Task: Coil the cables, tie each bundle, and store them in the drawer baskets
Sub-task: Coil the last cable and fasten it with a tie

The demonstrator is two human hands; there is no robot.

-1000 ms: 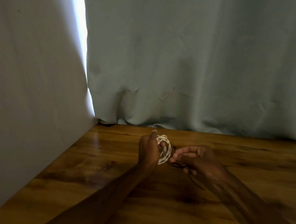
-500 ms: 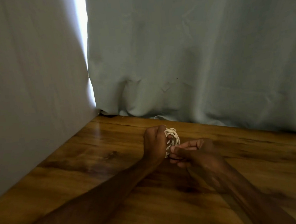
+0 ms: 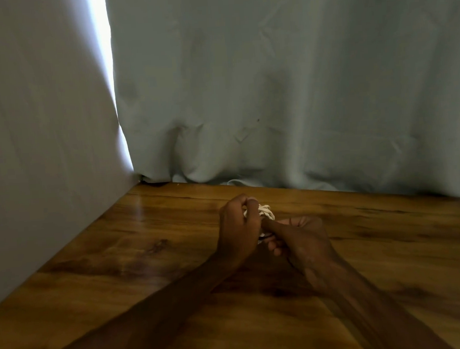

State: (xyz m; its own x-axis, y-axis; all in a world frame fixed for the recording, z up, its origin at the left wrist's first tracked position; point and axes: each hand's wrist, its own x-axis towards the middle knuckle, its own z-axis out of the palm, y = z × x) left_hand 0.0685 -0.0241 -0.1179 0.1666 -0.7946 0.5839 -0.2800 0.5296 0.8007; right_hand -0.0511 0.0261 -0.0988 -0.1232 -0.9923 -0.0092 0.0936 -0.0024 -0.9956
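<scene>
A small coil of white cable (image 3: 266,211) is held just above the wooden table (image 3: 148,262), near its far edge. My left hand (image 3: 238,225) grips the coil, fingers curled round it so that only the top loops show. My right hand (image 3: 298,237) is pressed against the coil from the right with curled fingers and pinches a thin dark tie, of which only a short piece shows between the two hands. Most of the coil and the tie are hidden by my fingers. No drawer or basket is in view.
Pale grey-blue curtains (image 3: 272,89) hang along the table's far edge and down the left side (image 3: 43,133), with a bright slit of light between them. A fold of cloth lies on the table just behind my hands.
My right hand has moved in from the right and now presses against the coil. My left hand has closed tighter round the coil, hiding more of it. The view has shifted slightly.
</scene>
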